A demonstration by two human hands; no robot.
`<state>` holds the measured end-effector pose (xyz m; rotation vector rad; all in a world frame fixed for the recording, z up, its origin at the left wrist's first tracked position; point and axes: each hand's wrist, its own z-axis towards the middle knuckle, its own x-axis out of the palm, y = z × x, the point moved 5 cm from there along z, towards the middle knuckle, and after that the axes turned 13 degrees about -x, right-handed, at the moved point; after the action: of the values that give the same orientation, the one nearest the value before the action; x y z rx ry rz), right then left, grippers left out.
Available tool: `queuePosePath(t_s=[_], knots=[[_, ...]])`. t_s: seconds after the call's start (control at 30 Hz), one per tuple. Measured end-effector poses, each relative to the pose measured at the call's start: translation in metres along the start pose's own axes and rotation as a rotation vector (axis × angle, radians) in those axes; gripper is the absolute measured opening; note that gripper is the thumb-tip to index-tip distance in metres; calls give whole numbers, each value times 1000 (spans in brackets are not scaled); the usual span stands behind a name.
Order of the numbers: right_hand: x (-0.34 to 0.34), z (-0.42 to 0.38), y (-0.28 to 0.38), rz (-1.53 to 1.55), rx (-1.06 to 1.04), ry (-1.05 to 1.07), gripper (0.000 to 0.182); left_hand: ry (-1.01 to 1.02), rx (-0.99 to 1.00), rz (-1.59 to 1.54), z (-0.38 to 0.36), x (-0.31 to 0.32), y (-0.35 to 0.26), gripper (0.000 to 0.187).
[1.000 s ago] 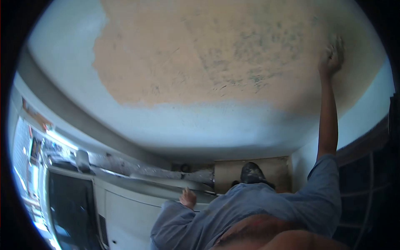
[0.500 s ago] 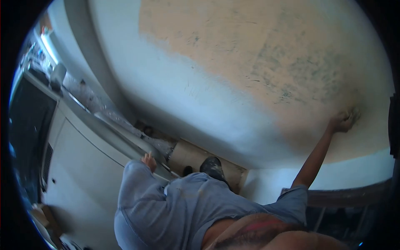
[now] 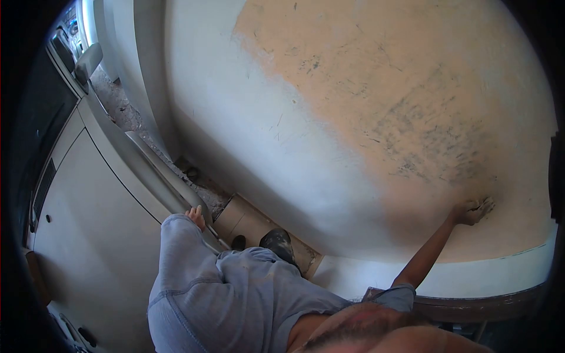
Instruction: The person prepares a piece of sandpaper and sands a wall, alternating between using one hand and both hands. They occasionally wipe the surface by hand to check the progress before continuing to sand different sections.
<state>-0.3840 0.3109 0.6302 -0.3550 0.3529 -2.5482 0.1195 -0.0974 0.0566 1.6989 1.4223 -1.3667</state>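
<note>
At the right, my right hand (image 3: pixel 471 212) presses against the wall (image 3: pixel 353 176), its fingers bent round a small crumpled thing that I cannot make out clearly. Above it, the tan patch on the wall carries dark smudges and scratches, with pale paint to its left and below. My left hand (image 3: pixel 195 217) rests beside the edge of a light-coloured vehicle (image 3: pixel 100 235), below my grey sleeve. Its fingers are a little apart and nothing shows in them.
The vehicle's mirror (image 3: pixel 88 62) is at the upper left. Between vehicle and wall lie debris (image 3: pixel 123 109) and a flat brown board or tile (image 3: pixel 244 220), with a dark, stained boot (image 3: pixel 278 244) nearby. A dark ledge (image 3: pixel 482 307) runs along the lower right.
The view has shifted and turned, so the wall and vehicle sit differently. My right hand is still at the wall, now lower in view. My left hand stays by the vehicle.
</note>
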Motion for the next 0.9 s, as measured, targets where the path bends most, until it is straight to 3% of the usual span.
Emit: queuePosePath(t_s=[0.17, 0.23, 0.67, 0.73, 0.9], knots=[[-2, 0, 0, 13, -9, -9, 44, 3, 1, -9, -2, 1, 3, 44], [-1, 0, 1, 64, 90, 5, 44, 4, -3, -12, -3, 1, 3, 43], [5, -5, -11, 51, 83, 4, 43, 7, 9, -16, 3, -3, -1, 43], [2, -5, -13, -45, -15, 54, 43, 14, 11, -8, 1, -2, -1, 43], [3, -4, -8, 18, 40, 69, 43, 24, 20, 4, -1, 2, 4, 43]])
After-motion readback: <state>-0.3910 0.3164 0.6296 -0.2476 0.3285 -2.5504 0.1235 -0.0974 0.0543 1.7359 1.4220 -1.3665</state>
